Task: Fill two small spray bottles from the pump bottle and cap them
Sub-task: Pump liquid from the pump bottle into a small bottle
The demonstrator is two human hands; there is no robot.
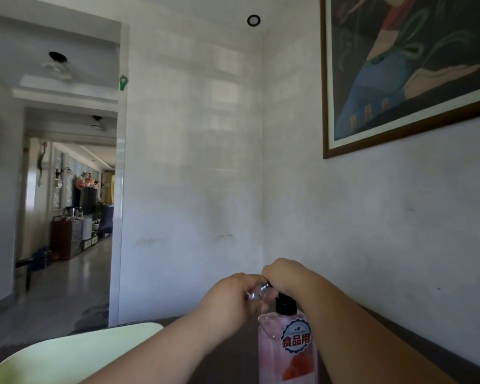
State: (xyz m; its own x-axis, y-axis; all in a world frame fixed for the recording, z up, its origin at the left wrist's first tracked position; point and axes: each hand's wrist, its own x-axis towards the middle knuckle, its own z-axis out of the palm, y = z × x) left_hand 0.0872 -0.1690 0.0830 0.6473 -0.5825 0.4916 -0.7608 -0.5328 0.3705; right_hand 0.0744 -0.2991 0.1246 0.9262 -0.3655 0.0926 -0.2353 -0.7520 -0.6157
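A pink pump bottle (287, 347) with a black collar and a round blue-and-red label stands upright at the bottom of the head view. My right hand (284, 275) is curled over its pump head, which is hidden under the fingers. My left hand (230, 296) grips a small clear spray bottle (257, 292), tilted with its open neck against the pump's nozzle beside the right hand. A second spray bottle and the caps are out of view.
A pale green tray or board (75, 353) lies at the lower left on the dark table (227, 356). White walls stand close behind and to the right, with a framed picture (408, 70) above. An open doorway (67, 217) leads left.
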